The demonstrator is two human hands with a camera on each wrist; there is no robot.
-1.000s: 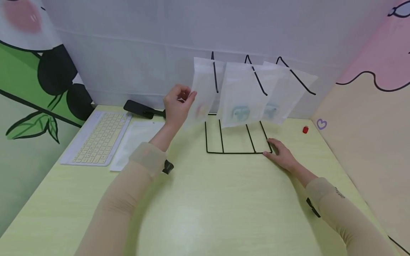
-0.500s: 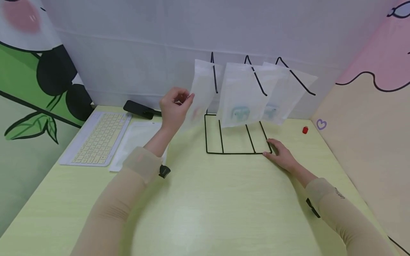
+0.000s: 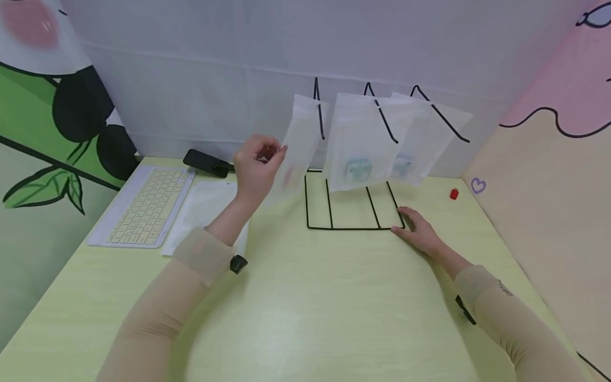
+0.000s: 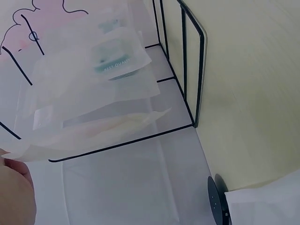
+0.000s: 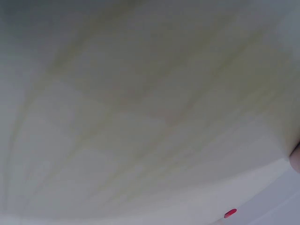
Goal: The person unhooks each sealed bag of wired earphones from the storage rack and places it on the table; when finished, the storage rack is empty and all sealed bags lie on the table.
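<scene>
A black wire rack (image 3: 343, 228) stands against the back curtain with three angled hooks. My left hand (image 3: 258, 167) pinches the left edge of a translucent white plastic bag (image 3: 303, 132), which hangs on the left hook and has a faint reddish print. In the left wrist view that bag (image 4: 89, 137) appears nearly edge-on, with fingertips on its near edge. A bag with a teal print (image 3: 358, 138) hangs on the middle hook, and another bag (image 3: 431, 127) on the right one. My right hand (image 3: 419, 231) touches the rack base's front right corner, thumb and fingers spread.
Left on the table lie a white keyboard (image 3: 148, 207) and a white sheet or bag (image 3: 205, 212). A black flat-headed object (image 3: 207, 163) sits behind them, its handle partly hidden by my left hand. A small red item (image 3: 454, 194) lies near the right wall.
My left hand has moved left and slightly down, drawing the left bag along its hook toward the free end. The right hand and the other bags stay put.
</scene>
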